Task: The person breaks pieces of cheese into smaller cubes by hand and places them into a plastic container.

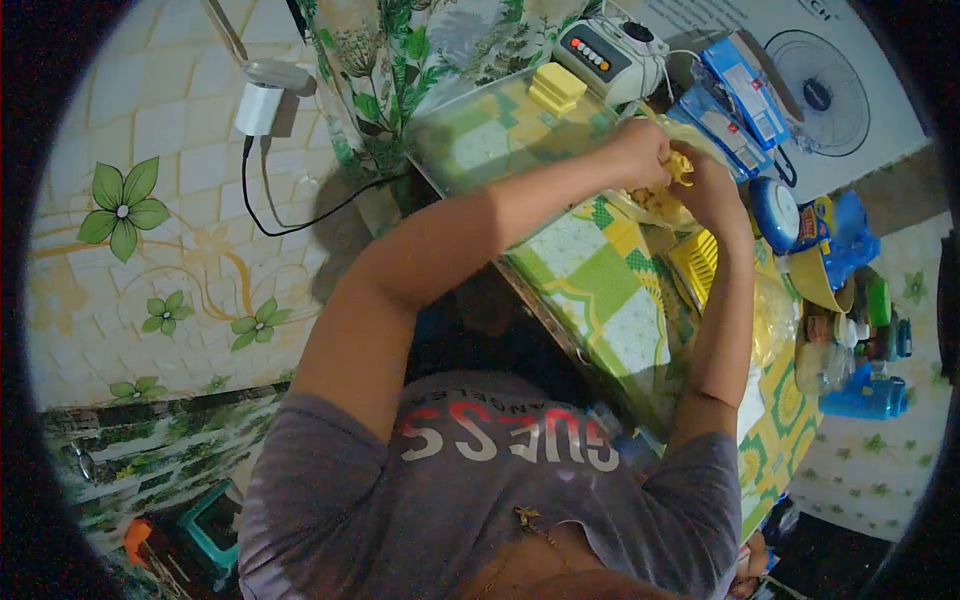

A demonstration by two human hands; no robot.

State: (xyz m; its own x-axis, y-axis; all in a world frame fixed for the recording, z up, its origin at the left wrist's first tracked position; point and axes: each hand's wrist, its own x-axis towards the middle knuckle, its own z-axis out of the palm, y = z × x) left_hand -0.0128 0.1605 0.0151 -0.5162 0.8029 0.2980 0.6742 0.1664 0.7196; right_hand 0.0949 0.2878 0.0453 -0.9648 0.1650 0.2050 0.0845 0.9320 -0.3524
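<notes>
My left hand [638, 152] reaches to the far side of the table, its fingers curled closed at a crumpled yellow piece [681, 167]. Opposite it, my right hand [708, 192] bends around the same piece, fingers closed and partly hidden. Too little shows to tell what the yellow piece is. Under both hands lies a clear plastic bag [655, 207] with yellowish contents. Just nearer to me, by my right forearm, sits a yellow slotted plastic basket [694, 268]. A yellow block-shaped object [557, 89] stands beyond my left forearm.
A patterned green-and-yellow cloth [600, 270] covers the table. At the back are a white device with buttons [605, 58], blue boxes [735, 100] and a fan carton [815, 90]. Along the right stand a blue-and-white round container [774, 214], a yellow bowl [822, 283] and several bottles [865, 398].
</notes>
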